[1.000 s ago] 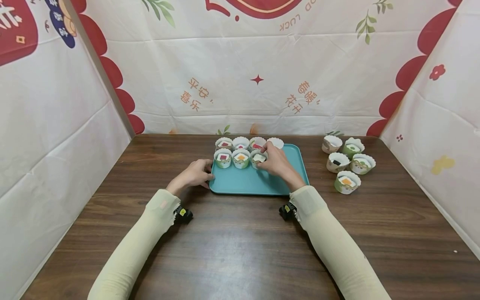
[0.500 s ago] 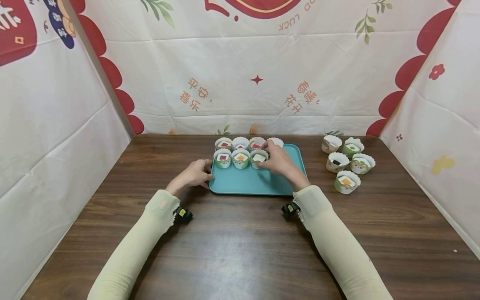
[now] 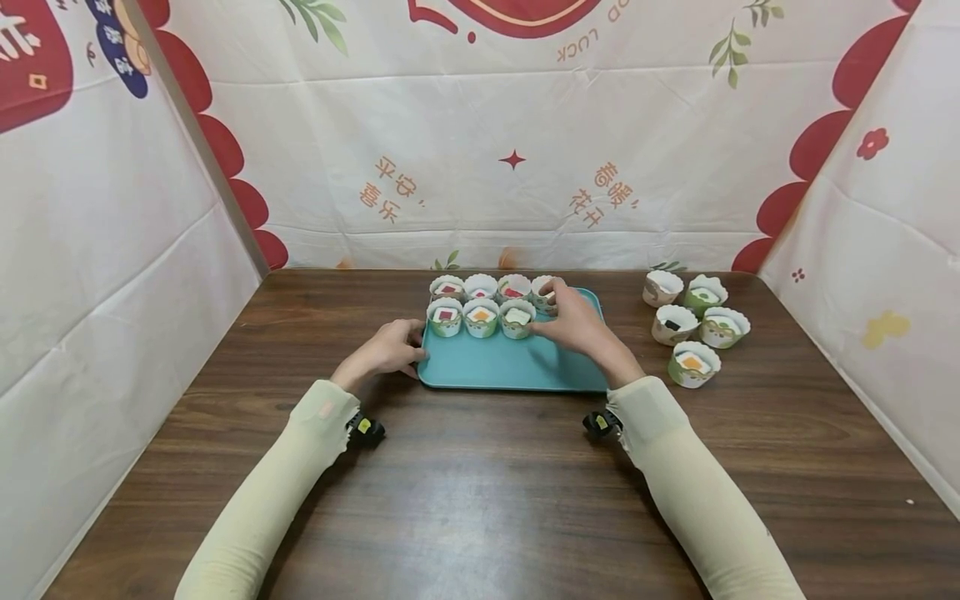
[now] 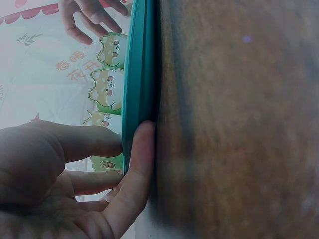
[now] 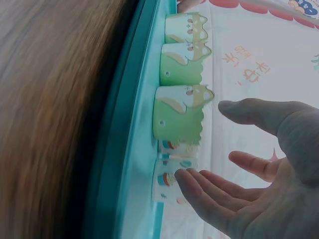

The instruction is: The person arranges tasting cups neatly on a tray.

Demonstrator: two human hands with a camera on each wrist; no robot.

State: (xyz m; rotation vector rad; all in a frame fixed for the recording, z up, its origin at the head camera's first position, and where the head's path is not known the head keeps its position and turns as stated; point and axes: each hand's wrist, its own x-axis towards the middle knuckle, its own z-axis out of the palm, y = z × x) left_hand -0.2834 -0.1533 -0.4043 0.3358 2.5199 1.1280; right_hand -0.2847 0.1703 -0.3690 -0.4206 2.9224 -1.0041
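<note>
Here, your left hand [image 3: 388,347] pinches the teal tray [image 3: 480,371], presumably steadying it; your right hand [image 3: 576,322], spread wide, hovers beside paper baking cups [image 3: 481,323] probably rowed for tidiness.

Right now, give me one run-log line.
left hand: touching tray, left edge | right hand: open over tray | on tray: seven cups | off tray: five cups

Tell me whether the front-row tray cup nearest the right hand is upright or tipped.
Upright: the cup stands with its base on the tray and its scalloped rim facing up.
</note>
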